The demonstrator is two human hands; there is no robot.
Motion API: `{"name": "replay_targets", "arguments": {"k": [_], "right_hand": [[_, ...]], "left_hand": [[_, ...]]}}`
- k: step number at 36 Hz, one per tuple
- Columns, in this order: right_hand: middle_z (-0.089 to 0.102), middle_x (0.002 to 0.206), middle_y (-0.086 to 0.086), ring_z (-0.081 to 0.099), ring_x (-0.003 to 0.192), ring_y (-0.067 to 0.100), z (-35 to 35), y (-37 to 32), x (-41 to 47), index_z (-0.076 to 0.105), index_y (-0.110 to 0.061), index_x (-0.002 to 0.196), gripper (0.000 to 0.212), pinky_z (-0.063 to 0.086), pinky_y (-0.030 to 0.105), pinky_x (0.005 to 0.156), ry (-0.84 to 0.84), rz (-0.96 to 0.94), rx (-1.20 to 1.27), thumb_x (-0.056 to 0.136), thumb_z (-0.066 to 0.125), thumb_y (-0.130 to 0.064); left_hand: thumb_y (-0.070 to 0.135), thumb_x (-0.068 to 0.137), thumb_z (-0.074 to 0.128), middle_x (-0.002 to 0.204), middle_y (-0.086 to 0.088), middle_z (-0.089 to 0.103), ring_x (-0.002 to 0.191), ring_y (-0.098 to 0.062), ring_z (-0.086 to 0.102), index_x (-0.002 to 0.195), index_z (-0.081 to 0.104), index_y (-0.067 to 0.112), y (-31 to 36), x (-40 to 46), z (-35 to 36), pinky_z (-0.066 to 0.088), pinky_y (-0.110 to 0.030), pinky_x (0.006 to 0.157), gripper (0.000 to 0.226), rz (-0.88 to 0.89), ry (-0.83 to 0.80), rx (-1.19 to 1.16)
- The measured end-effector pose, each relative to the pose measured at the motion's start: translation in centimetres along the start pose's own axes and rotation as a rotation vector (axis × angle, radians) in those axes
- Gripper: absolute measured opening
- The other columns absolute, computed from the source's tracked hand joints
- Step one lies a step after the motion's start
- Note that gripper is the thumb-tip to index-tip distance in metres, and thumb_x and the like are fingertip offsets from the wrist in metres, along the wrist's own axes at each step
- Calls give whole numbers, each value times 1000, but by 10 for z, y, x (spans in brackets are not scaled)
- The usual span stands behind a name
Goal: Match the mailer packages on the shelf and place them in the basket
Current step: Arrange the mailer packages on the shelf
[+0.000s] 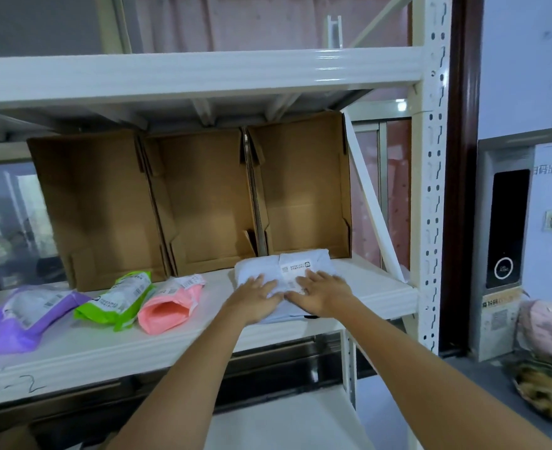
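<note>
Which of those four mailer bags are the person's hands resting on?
The white mailer, farthest right on the shelf. Both hands lie flat on it; the purple, green and pink ones sit untouched to its left.

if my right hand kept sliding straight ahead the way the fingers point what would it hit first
Probably the rightmost cardboard box standing just behind the white mailer. The right hand lies flat on that mailer, fingers pointing up and slightly left toward the box's lower front edge. Depth is hard to judge.

Two bare forearms, no sleeves in view, left hand [257, 297] without glove, ring or watch, right hand [325, 293] likewise unadorned, short plain fingernails, wrists free of bands or straps
</note>
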State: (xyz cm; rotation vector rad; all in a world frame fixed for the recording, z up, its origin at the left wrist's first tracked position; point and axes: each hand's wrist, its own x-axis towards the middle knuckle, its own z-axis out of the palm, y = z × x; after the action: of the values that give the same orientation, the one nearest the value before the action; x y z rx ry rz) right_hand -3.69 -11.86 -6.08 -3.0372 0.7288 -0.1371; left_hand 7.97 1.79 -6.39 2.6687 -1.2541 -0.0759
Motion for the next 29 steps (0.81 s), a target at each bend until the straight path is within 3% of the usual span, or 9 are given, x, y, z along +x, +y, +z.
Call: {"name": "replay_targets", "arguments": {"k": [5,18,23,26,29], "right_hand": [[3,163,-2,4,150,28,-1,4,-5,12,-31,155,85,7,44,120,-55,32,1,86,12,-80],[14,162,0,12,149,29,0,4,-3,18,-30,154,80,15,46,118,-41,30,-31,89,14,-76],[26,158,5,16,146,29,-2,-4,-6,37,-32,145,68,12,53,114,93,11,-165,93,13,-67],[26,158,1,15,148,23,-3,-17,-10,35,-31,147,56,9,52,117,207,-46,-100,99,16,-52],[25,159,1,18,147,23,4,-25,-21,28,-29,151,51,15,49,116,165,-92,3,102,17,-43]], "left_hand": [[68,93,18,162,4,-3,149,-21,-3,153,12,36,-11,-11,-5,5,-41,120,68,-50,-51,41],[71,91,18,162,5,2,149,-22,6,152,15,36,-3,-16,-12,11,-42,119,71,-94,-100,97],[53,100,14,161,-5,8,148,-24,7,152,21,27,13,-20,-17,4,-45,119,59,-102,89,472],[33,104,23,158,-7,23,144,-22,22,149,30,14,44,-29,-22,17,-38,118,49,-58,175,359],[27,103,25,156,-7,27,142,-21,28,149,27,10,50,-37,-13,25,-38,116,49,-67,147,181]]}}
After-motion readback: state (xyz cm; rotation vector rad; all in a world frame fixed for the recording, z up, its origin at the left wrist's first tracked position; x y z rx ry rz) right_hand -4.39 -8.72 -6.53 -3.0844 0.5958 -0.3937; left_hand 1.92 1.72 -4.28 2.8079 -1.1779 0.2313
